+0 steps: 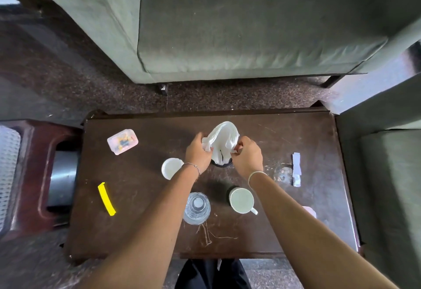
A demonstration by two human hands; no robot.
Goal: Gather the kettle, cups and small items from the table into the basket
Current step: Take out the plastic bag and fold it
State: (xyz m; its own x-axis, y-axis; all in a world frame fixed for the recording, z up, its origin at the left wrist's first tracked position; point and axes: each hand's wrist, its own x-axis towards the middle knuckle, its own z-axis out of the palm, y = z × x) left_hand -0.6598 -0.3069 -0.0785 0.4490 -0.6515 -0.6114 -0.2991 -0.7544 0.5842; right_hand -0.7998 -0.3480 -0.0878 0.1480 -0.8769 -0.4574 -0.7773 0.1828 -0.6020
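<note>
- Both hands, left hand (197, 152) and right hand (248, 157), pinch a white plastic bag (224, 139) above the table's (262, 231) middle.
- A mug (241, 200) and water bottle (197, 208) stand nearer the front edge.
- A yellow strip (106, 198) lies by the left edge.

Table (141, 231) lies directly before the person; a sofa (227, 27) stands beyond its far edge at 12 o'clock, an armchair (387, 175) at 3 o'clock, a stool (34, 175) at 9 o'clock. Near table centre, both hands meet on a bag (224, 139): left hand (197, 152) at its 9 o'clock side, right hand (248, 156) at its 3 o'clock side. Lidded box (123, 141) at 10 o'clock from centre. Bowl (172, 168) just beside the left wrist, at 9 o'clock. Flat strip (106, 198) toward 8 o'clock. Bottle (197, 208) at 6 o'clock, between the forearms; mug (242, 200) just to its 3 o'clock. Folded paper (296, 169) at 3 o'clock, near the table's right edge.
</note>
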